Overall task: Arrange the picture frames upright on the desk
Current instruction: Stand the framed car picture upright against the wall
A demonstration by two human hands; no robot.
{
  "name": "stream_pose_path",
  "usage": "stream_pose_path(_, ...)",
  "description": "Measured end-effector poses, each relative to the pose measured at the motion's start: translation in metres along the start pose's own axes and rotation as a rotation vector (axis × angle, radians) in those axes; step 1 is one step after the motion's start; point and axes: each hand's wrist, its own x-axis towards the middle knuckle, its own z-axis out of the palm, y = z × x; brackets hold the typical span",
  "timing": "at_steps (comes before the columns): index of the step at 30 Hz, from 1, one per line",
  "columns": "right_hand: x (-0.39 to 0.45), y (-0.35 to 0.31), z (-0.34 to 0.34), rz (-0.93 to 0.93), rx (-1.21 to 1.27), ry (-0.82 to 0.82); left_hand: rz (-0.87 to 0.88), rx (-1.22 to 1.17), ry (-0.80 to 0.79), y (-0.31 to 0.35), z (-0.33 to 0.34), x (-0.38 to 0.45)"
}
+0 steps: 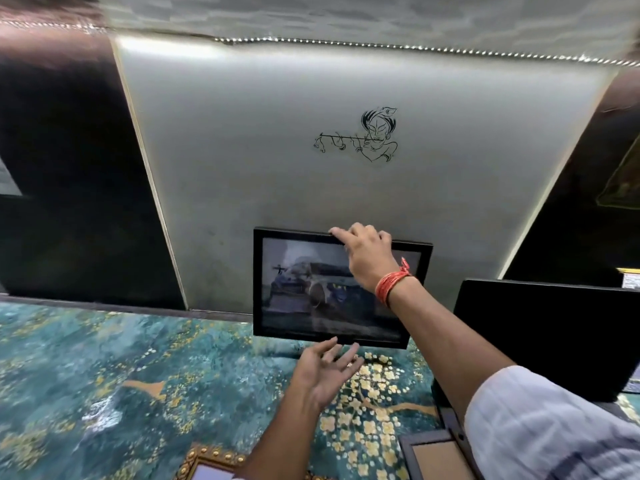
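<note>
A black picture frame (298, 289) stands upright on the patterned desk (104, 368), leaning against the grey wall panel. My right hand (367, 258) rests on its top edge, fingers curled over the rim. My left hand (325, 372) hovers open just below the frame's bottom edge, palm up, touching nothing. A gold ornate frame (211, 465) lies flat at the near edge, partly cut off. A dark frame with a brown backing (433, 455) lies flat at the lower right, partly hidden by my right sleeve.
A large black panel (554, 337) stands at the right, close beside the upright frame. Dark wall sections flank the grey panel, which bears a line drawing (367, 136). The teal and gold desk surface stretches to the left.
</note>
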Motion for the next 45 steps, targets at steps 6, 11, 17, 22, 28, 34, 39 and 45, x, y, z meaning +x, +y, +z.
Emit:
stream_pose_path(6,-0.003,0.015,0.023,-0.044,0.013,-0.091,-0.036,-0.036,0.003,-0.004,-0.010,0.001)
stream_pose_path(11,0.000,0.024,0.034,-0.042,0.013,-0.096,-0.001,-0.076,0.036,0.005,-0.008,0.012)
stream_pose_path(17,0.000,0.028,0.038,-0.067,-0.090,-0.060,-0.055,0.207,0.050,0.011,-0.009,0.013)
stream_pose_path(22,-0.007,0.026,0.039,-0.054,-0.289,-0.081,0.028,0.702,0.220,0.012,-0.014,0.020)
stream_pose_path(28,-0.015,0.020,0.046,-0.088,-0.344,-0.126,0.173,1.335,0.356,0.009,-0.008,0.028)
stream_pose_path(34,-0.026,0.012,0.032,-0.067,-0.353,-0.227,0.197,1.351,0.341,0.020,-0.025,0.009)
stream_pose_path(39,-0.073,-0.012,0.019,0.085,-0.019,-0.303,0.367,1.308,0.478,0.044,-0.026,-0.052)
stream_pose_path(45,-0.166,-0.062,0.009,0.253,0.429,-0.667,0.447,1.305,0.654,0.049,-0.045,-0.156)
